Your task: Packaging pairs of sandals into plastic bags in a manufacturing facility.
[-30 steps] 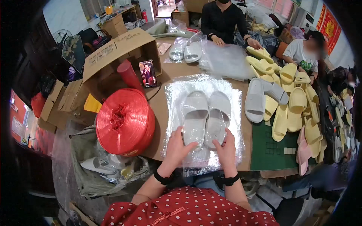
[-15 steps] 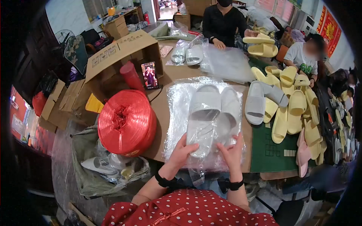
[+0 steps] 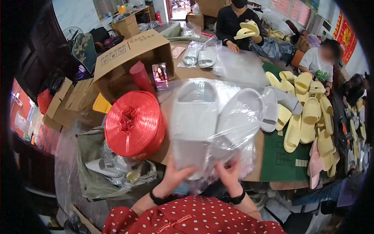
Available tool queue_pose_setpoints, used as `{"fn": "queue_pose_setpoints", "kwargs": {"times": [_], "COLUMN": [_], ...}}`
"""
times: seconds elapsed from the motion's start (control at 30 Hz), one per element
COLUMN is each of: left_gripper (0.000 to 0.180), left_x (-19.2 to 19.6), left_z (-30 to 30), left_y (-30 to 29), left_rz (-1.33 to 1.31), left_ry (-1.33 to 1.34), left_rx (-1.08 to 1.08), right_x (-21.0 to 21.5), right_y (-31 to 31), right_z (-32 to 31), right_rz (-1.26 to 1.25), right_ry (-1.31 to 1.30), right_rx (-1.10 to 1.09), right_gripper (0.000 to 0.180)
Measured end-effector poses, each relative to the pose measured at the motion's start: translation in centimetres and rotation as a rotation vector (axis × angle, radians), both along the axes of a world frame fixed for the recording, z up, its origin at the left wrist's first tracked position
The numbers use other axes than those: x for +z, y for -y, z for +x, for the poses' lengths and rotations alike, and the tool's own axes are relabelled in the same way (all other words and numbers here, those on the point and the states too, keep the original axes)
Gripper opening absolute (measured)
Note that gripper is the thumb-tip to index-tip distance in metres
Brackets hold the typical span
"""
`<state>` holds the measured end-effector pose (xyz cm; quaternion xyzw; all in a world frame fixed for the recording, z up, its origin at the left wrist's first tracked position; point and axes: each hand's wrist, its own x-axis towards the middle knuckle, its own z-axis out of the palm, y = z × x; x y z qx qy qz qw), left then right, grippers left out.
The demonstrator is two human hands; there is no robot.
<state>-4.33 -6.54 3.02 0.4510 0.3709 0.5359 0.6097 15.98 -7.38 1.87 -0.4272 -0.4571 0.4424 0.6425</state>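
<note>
A pair of light grey slippers [image 3: 193, 117] in a clear plastic bag [image 3: 216, 150] is held up in front of me, over the table. The left slipper is upright in view; its mate [image 3: 242, 113] leans out to the right. My left hand [image 3: 175, 177] is closed on the near end of the left slipper, thumb on top. At the lower right of the bag, my right hand [image 3: 230, 175] grips the plastic by the other slipper. Motion blurs both slippers' near ends. Flat clear bags [image 3: 248, 156] lie beneath.
Left stand a red twine roll [image 3: 134, 123], a cardboard box [image 3: 128, 46] with a phone [image 3: 160, 76], and a sack [image 3: 87, 183] of slippers. Yellow slippers [image 3: 310, 111] and a pink slipper [image 3: 314, 165] lie right. A co-worker [image 3: 233, 23] holds yellow slippers across the table; another sits right.
The bagged slippers have come up off the flat bags and spread apart, the right one tilting outward. My hands have moved lower in view. The co-worker's yellow slippers have shifted left and up.
</note>
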Motion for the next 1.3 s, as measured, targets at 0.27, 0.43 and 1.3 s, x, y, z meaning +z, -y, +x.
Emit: {"fn": "queue_pose_setpoints", "kwargs": {"times": [0.27,0.43,1.3], "left_gripper": [0.057,0.064,0.064], "left_x": [-0.4,0.0,6.8], "left_z": [-21.9,-30.6,-13.4], "left_y": [5.5,6.6,4.7], "left_rz": [0.328,0.171,0.201], "left_ry": [-0.597,-0.72,-1.171], "left_rx": [1.31,1.569,0.713], "right_x": [0.4,-1.1,1.1], "right_y": [-2.8,-3.5,-3.7], "right_z": [0.5,0.4,8.5], "right_rz": [0.033,-0.1,-0.184], "right_ry": [0.365,0.254,0.564], "right_rx": [0.191,0.136,-0.116], "right_gripper": [0.036,0.018,0.016]}}
